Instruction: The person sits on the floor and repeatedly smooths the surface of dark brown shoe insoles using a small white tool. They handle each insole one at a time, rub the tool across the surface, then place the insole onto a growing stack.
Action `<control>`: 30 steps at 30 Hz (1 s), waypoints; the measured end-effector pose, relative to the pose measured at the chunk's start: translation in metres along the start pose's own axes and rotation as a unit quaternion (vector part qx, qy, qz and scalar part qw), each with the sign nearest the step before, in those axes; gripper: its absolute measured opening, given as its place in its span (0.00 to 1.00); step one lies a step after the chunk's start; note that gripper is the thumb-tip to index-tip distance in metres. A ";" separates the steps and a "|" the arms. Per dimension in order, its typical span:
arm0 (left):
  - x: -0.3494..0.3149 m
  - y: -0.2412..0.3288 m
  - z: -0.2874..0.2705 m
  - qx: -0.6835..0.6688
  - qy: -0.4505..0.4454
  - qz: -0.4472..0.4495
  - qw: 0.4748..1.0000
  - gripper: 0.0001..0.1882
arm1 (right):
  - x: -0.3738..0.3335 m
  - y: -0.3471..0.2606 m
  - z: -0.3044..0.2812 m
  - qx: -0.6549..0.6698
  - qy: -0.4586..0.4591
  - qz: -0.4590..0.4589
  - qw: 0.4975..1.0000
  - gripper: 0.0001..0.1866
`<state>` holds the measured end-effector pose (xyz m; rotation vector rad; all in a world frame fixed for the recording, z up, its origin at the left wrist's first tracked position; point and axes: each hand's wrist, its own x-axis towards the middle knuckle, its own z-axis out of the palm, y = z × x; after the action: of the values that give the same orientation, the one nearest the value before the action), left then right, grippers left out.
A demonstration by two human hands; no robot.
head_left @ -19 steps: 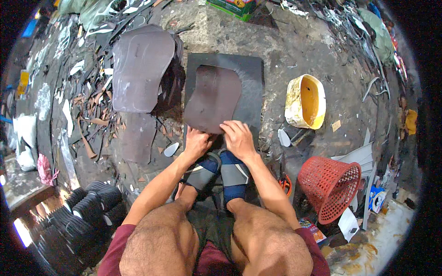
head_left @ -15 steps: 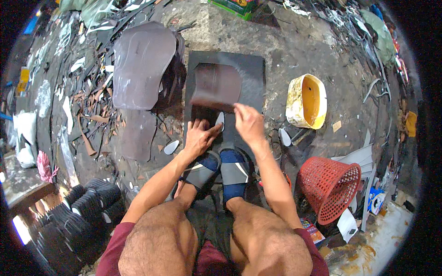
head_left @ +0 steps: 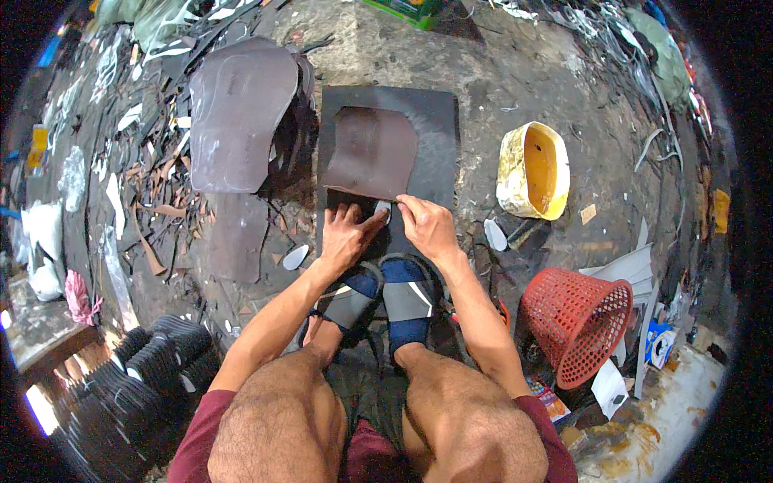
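Observation:
A thin brown sheet [head_left: 372,149] with a curved outline lies on a dark flat board [head_left: 439,113] in front of my feet, its near edge raised. My right hand [head_left: 429,229] pinches the sheet's near right corner between thumb and fingers. Just short of that edge, my left hand [head_left: 345,237] rests on the board with its fingers apart. Its thumb touches a small light grey, pointed piece [head_left: 385,208], partly covered by the sheet's edge. Similar pale drop-shaped pieces lie on the floor, one left [head_left: 296,257] and one right [head_left: 495,234].
A stack of brown sheets [head_left: 241,117] stands left of the board. To the right are a yellow-white tub [head_left: 510,173] and a tipped red basket [head_left: 555,314]. Scraps [head_left: 157,173] litter the left floor. Black sole-shaped pieces [head_left: 121,394] are stacked at lower left.
The brown sheet's near edge has come down toward me and now covers part of the grey piece. My right hand has moved slightly nearer and left with it. My left hand has barely moved.

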<state>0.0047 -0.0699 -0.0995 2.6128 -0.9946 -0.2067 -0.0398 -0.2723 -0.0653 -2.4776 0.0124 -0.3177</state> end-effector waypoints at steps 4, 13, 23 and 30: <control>0.000 -0.003 0.005 0.023 0.046 0.017 0.999 0.23 | -0.005 0.000 0.002 0.000 -0.029 0.004 1.000 0.09; -0.001 -0.014 0.013 0.008 0.088 0.068 0.994 0.19 | -0.005 -0.003 0.008 -0.018 -0.086 -0.003 0.996 0.12; -0.022 0.024 -0.016 -0.024 -0.014 -0.033 0.999 0.21 | 0.014 0.009 0.007 -0.003 -0.152 0.015 0.988 0.10; -0.025 0.021 -0.007 -0.322 0.101 -0.249 0.908 0.19 | -0.018 -0.001 0.008 -0.113 -0.088 -0.065 0.988 0.12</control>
<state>-0.0253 -0.0659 -0.0850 2.1460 -0.1179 -0.3150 -0.0556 -0.2650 -0.0750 -2.7296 -0.1976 -0.1562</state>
